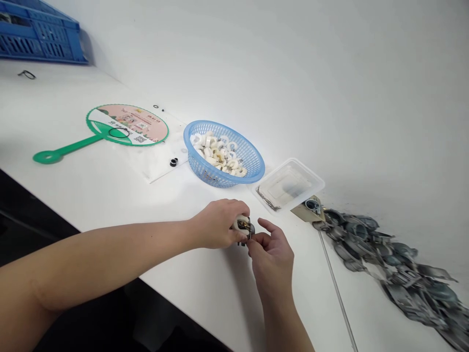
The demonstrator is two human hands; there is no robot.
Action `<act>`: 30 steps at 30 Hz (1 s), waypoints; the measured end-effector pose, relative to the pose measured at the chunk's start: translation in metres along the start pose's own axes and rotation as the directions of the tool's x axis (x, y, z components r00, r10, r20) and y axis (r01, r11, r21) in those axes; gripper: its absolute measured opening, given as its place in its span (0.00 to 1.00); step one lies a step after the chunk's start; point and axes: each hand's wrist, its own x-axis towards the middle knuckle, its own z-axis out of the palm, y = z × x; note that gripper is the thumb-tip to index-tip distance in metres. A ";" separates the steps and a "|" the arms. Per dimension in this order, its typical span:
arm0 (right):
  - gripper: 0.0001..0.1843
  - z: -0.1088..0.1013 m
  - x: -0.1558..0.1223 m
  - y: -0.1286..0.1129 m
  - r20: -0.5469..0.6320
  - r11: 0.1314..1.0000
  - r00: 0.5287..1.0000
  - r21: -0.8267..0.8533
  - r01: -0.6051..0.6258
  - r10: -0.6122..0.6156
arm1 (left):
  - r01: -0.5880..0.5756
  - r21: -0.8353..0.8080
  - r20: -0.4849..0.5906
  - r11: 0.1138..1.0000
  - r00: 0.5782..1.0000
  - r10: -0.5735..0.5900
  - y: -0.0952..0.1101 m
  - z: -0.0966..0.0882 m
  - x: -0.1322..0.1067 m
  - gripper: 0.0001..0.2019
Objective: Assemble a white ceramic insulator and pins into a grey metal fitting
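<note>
At three o'clock from the left hand (221, 223) that clasps it, and ten o'clock from the right hand (273, 255), whose bunched fingertips (255, 248) meet its edge, their hold unclear, the small white-and-metal part (244, 225) sits over the tabletop (212, 288), its long axis hidden, left hand nearer.

A blue crate (58, 41) stands by the back edge of the table (106, 195), near the wall (293, 73). A green-rimmed fan (137, 120) lies farther forward, its handle (78, 145) slanting toward the front edge.
</note>
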 end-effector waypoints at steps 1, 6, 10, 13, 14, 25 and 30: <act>0.25 0.000 0.000 0.000 0.001 1.000 1.000 0.001 -0.001 0.001 | -0.001 -0.003 0.000 1.000 1.000 0.001 0.000 0.000 0.000 0.14; 0.25 0.000 -0.001 -0.002 0.006 1.000 1.000 0.012 0.008 -0.008 | 0.007 -0.020 0.005 1.000 1.000 -0.007 0.000 0.000 0.000 0.14; 0.25 0.000 -0.002 -0.004 -0.002 1.000 1.000 0.008 -0.020 0.020 | 0.010 -0.022 0.008 1.000 1.000 -0.010 0.001 0.000 0.000 0.14; 0.26 0.000 -0.002 -0.004 0.000 0.999 0.999 0.014 -0.035 0.035 | 0.014 -0.029 0.006 0.999 1.000 -0.014 0.001 -0.001 0.001 0.14; 0.26 0.000 -0.002 -0.004 0.003 0.999 0.999 0.024 -0.035 0.035 | 0.016 -0.032 0.004 0.999 1.000 -0.016 0.000 -0.001 0.001 0.14; 0.25 -0.004 -0.001 -0.003 0.029 0.991 1.000 0.136 -0.004 0.000 | 0.020 -0.048 0.012 0.999 1.000 -0.020 0.001 0.001 0.000 0.15; 0.25 -0.004 -0.004 -0.002 0.017 0.983 0.999 0.179 0.027 -0.031 | 0.048 -0.081 0.006 0.996 0.999 -0.047 0.002 -0.003 0.001 0.14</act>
